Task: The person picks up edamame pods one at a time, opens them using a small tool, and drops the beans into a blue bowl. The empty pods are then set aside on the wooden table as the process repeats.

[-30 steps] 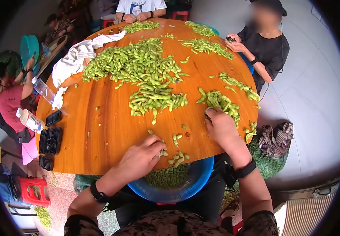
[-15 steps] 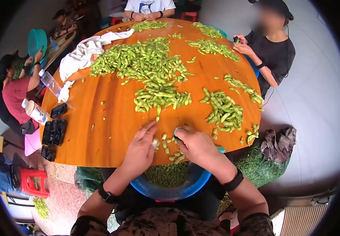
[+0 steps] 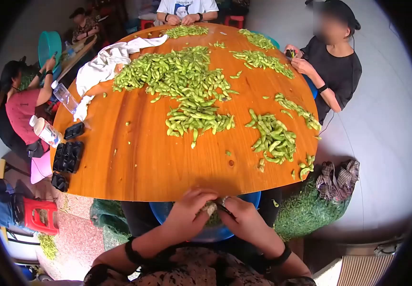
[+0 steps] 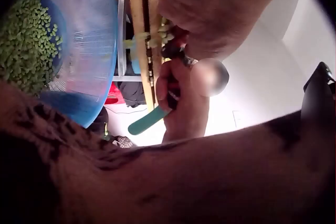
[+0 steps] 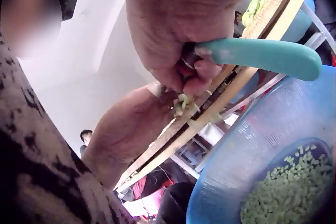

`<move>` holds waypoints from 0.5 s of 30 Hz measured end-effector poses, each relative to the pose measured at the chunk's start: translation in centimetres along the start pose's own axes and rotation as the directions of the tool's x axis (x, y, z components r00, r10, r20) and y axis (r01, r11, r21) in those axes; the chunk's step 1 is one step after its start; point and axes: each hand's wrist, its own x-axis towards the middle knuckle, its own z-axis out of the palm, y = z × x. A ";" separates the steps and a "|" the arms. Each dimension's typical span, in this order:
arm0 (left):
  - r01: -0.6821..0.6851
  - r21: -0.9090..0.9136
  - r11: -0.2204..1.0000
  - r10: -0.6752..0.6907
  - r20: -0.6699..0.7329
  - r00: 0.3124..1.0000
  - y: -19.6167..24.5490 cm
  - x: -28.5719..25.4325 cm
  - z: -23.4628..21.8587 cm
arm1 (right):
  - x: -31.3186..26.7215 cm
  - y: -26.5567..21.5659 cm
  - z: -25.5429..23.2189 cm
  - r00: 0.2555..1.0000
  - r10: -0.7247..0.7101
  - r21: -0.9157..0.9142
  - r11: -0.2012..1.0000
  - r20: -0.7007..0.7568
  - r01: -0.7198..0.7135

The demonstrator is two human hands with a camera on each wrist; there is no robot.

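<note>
Over the table's front edge, my left hand (image 3: 187, 214) extends its fingers toward my right hand (image 3: 244, 218), a small gap between them. Whitish covering shows on the left thumb. In the right wrist view, the curled fingers of my right hand (image 5: 184, 40) grip a tool with a teal handle (image 5: 262, 56); its working end is hidden. Pale green beans (image 5: 182, 105) show at the fingertips, some blurred in the air by the edge. Below both hands sits a blue basin (image 3: 251, 199), with shelled beans (image 5: 286, 187) inside it in the right wrist view.
A large pod heap (image 3: 172, 71) covers the table's middle; a smaller pile (image 3: 273, 138) lies at right. Black trays (image 3: 68, 157), a bottle (image 3: 48, 132) and a white cloth (image 3: 102, 64) line the left side. A person in black (image 3: 337, 71) sits at the right.
My right hand has come from the right-hand pod pile to beside my left, and both have moved back over the front edge. The loose beans near that edge have left the tabletop.
</note>
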 end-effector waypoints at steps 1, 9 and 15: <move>-0.001 0.002 1.000 0.001 0.000 1.000 -0.1 0.8 -0.8 | -0.2 -0.1 -0.5 1.000 -0.002 0.001 1.000 -0.001 0.002; 0.296 0.443 0.846 -0.109 -0.399 0.910 -6.9 11.0 -4.1 | 1.9 -0.1 -1.9 0.983 0.073 -0.006 0.997 -0.166 -0.075; 0.237 0.383 0.893 -0.101 -0.343 0.934 -6.9 11.2 -3.8 | 4.1 0.6 -2.1 0.925 0.378 0.339 0.876 -0.038 -0.344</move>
